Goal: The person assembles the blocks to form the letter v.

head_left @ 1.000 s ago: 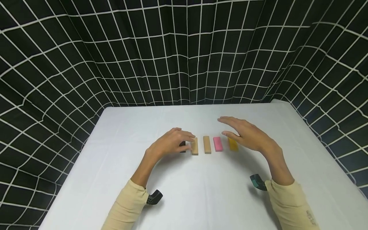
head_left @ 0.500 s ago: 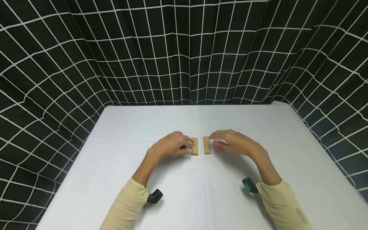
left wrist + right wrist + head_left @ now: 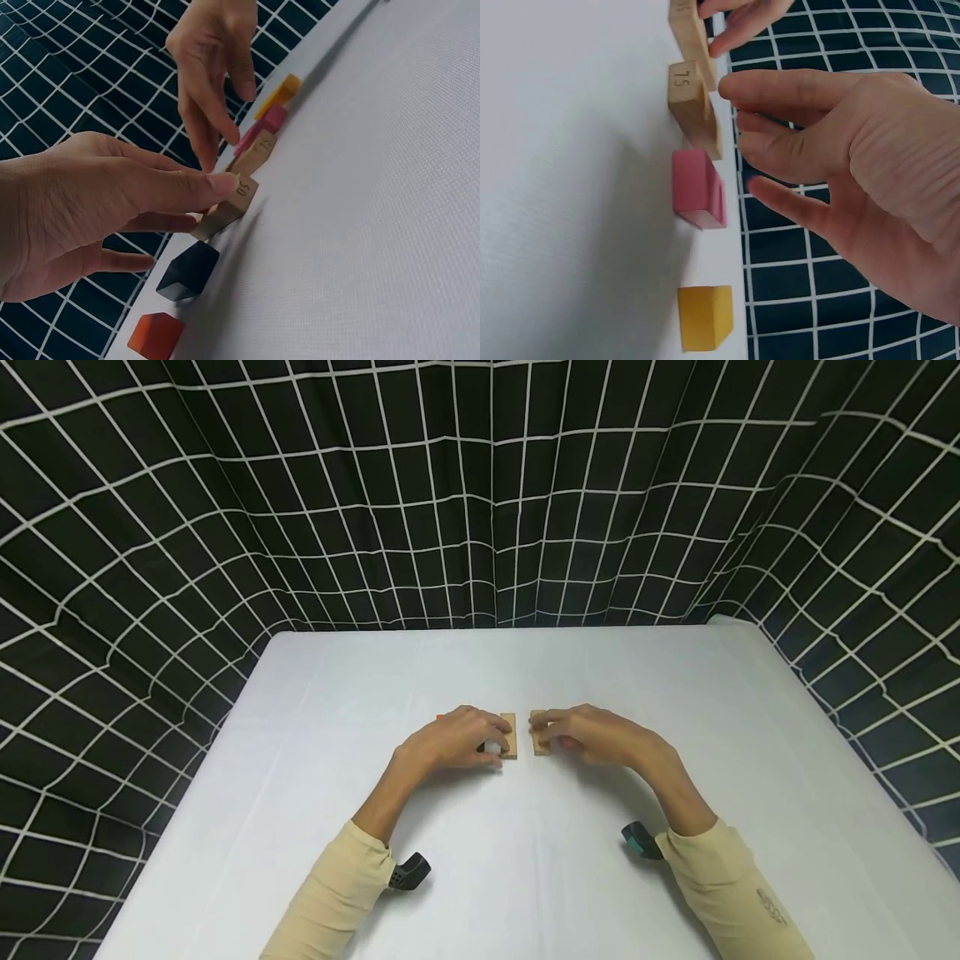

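My left hand [image 3: 459, 739] is over the left wooden block, marked 50 [image 3: 241, 191], thumb and fingers loosely bent. In the left wrist view the thumb overlaps the block's top; whether it touches cannot be told. My right hand [image 3: 603, 735] reaches over the other wooden block, marked 75 [image 3: 684, 84]. In the right wrist view its fingers are spread a little and stand apart from that block. Beside it lies a pink block [image 3: 691, 180], mostly hidden under the hand in the head view. A yellow block [image 3: 697, 319] is farther right, hidden from the head camera.
To the left of the 50 block are a black block [image 3: 187, 271] and an orange block [image 3: 156, 335]. The blocks form a row on a white-covered table [image 3: 480, 877]. A dark curtain with a white grid [image 3: 480, 527] surrounds the table's back and sides.
My right hand has come left and lower, from above the yellow block, past the pink one, to the 75 block. My left hand has shifted slightly right. The blocks keep their places.
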Action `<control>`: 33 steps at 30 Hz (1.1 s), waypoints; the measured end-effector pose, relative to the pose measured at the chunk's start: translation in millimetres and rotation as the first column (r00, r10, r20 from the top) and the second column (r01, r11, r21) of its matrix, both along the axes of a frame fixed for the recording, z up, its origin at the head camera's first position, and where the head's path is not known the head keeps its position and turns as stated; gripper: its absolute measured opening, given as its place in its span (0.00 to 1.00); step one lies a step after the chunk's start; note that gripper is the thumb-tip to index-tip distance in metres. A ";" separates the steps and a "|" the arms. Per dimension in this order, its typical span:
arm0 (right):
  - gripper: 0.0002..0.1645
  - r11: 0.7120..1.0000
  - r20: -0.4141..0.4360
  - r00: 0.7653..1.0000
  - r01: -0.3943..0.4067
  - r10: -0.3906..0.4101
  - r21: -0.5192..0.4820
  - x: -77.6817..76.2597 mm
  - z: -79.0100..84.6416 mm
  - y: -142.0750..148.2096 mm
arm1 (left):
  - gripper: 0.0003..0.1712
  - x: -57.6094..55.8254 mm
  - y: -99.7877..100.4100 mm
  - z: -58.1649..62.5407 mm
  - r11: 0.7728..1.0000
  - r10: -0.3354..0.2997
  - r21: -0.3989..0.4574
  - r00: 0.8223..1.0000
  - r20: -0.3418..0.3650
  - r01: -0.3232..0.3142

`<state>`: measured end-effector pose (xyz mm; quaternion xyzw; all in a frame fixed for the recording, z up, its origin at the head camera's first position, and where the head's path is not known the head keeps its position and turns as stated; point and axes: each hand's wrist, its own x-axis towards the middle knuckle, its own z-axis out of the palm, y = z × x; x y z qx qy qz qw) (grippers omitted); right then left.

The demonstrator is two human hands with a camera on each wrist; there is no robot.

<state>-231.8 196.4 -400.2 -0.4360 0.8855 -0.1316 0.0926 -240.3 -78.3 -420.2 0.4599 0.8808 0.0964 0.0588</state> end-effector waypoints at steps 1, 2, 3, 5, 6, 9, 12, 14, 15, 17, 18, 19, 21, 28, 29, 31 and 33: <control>0.26 1.000 0.017 1.000 0.006 -0.006 0.009 0.1 -0.7 -0.2 | 0.15 0.3 -0.1 -0.5 1.000 0.013 0.000 1.000 0.013 -0.013; 0.25 1.000 0.034 0.999 0.014 -0.014 0.016 0.1 -1.3 -0.5 | 0.15 0.6 -0.4 -0.8 1.000 0.027 0.004 0.999 0.029 -0.027; 0.25 1.000 0.048 0.999 0.020 -0.021 0.022 -0.1 -1.9 -0.8 | 0.15 0.9 -0.8 -0.9 0.999 0.041 0.012 0.998 0.044 -0.041; 0.24 1.000 0.074 0.997 0.019 -0.020 0.024 -0.7 -1.9 -1.9 | 0.14 1.3 -1.7 -1.2 0.997 0.066 0.021 0.996 0.063 -0.068; 0.24 1.000 0.086 0.996 0.014 -0.016 0.025 -0.8 -1.5 -2.4 | 0.13 1.5 -2.0 -1.2 0.997 0.077 0.026 0.994 0.072 -0.079; 0.28 0.999 0.109 0.994 -0.006 0.001 0.043 0.1 0.6 -3.1 | 0.13 1.7 -0.8 -1.8 0.996 0.084 0.022 0.993 0.086 -0.086; 0.33 0.997 0.159 0.987 -0.010 -0.002 0.076 1.6 1.6 -2.2 | 0.14 1.7 2.0 -2.7 0.997 0.080 -0.002 0.994 0.076 -0.080; 0.35 0.996 0.178 0.984 -0.013 -0.003 0.089 2.2 1.1 -1.2 | 0.16 1.7 3.8 -3.2 0.997 0.078 -0.026 0.995 0.065 -0.076; 0.36 0.995 0.181 0.983 -0.015 -0.003 0.095 2.5 1.0 -0.9 | 0.17 1.8 4.4 -3.3 0.997 0.075 -0.035 0.995 0.060 -0.073; 0.35 0.995 0.191 0.982 -0.009 -0.010 0.099 3.0 1.0 -0.3 | 0.20 1.9 5.4 -3.3 0.996 0.069 -0.051 0.996 0.057 -0.066; 0.35 0.995 0.193 0.981 -0.006 -0.012 0.097 3.3 1.4 -0.1 | 0.21 2.0 5.6 -3.1 0.997 0.064 -0.055 0.996 0.057 -0.061; 0.35 0.995 0.193 0.981 -0.006 -0.013 0.095 3.6 1.8 0.2 | 0.22 2.3 5.7 -3.0 0.997 0.060 -0.058 0.996 0.059 -0.056; 0.35 0.996 0.200 0.980 -0.001 -0.018 0.092 4.0 2.8 0.5 | 0.24 2.8 5.5 -2.9 0.997 0.053 -0.064 0.997 0.057 -0.049; 0.36 0.995 0.219 0.975 0.005 -0.026 0.099 2.5 2.8 2.5 | 0.29 6.1 6.9 -3.8 0.994 0.081 -0.086 0.995 0.064 -0.075; 0.36 0.995 0.220 0.975 0.006 -0.028 0.099 2.5 2.8 2.8 | 0.30 6.4 7.4 -4.1 0.993 0.085 -0.088 0.994 0.066 -0.079; 0.37 0.995 0.219 0.975 0.002 -0.023 0.097 2.7 3.2 3.0 | 0.31 7.4 8.2 -4.2 0.992 0.094 -0.092 0.993 0.069 -0.087; 0.38 0.996 0.223 0.975 0.002 -0.022 0.091 2.8 3.5 2.9 | 0.31 8.1 8.2 -4.2 0.990 0.104 -0.098 0.992 0.072 -0.097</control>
